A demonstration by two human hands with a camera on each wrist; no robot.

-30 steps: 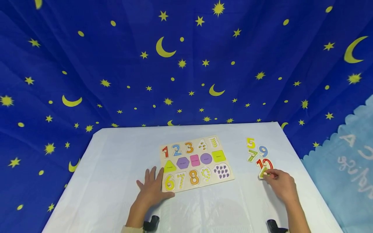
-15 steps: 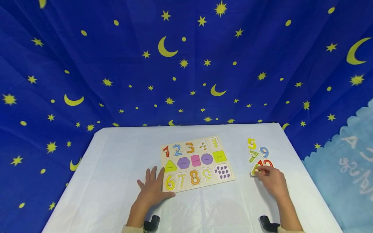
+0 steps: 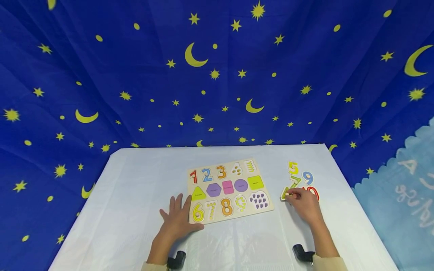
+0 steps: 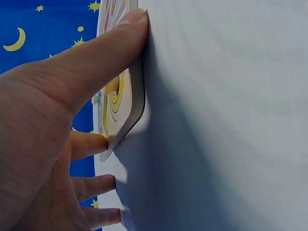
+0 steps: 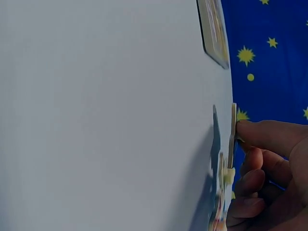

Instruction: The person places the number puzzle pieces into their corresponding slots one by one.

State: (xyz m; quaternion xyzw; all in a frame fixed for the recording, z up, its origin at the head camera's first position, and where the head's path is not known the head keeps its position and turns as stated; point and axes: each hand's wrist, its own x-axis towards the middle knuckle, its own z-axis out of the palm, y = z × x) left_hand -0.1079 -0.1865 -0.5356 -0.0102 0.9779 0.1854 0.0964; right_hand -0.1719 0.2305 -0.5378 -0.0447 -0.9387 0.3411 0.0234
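Note:
A wooden number puzzle board (image 3: pixel 217 214) lies on the white table. My left hand (image 3: pixel 178 220) rests at its near left corner, fingers spread, thumb along the front edge; the left wrist view shows the thumb (image 4: pixel 106 45) and one finger touching the edges. My right hand (image 3: pixel 306 207) pinches the green number 4 puzzle piece (image 3: pixel 284 193) by its knob, partly hidden by the fingers. In the right wrist view this piece (image 5: pixel 233 139) is raised off the table, above its shadow. Nearby lie the red 10 (image 3: pixel 312 192), partly covered by the hand, and the green 7 (image 3: pixel 295 181).
Behind those lie a yellow 5 (image 3: pixel 293 168) and a blue 9 (image 3: pixel 307 177). The board holds pieces 1, 2, 3, 6 and 8; its other number recesses show printed pictures. A blue star-patterned curtain (image 3: pixel 152 75) stands behind the table.
My right hand has carried the green 4 leftward, from in front of the red 10 to just in front of the 7. My left hand stays at the board's corner.

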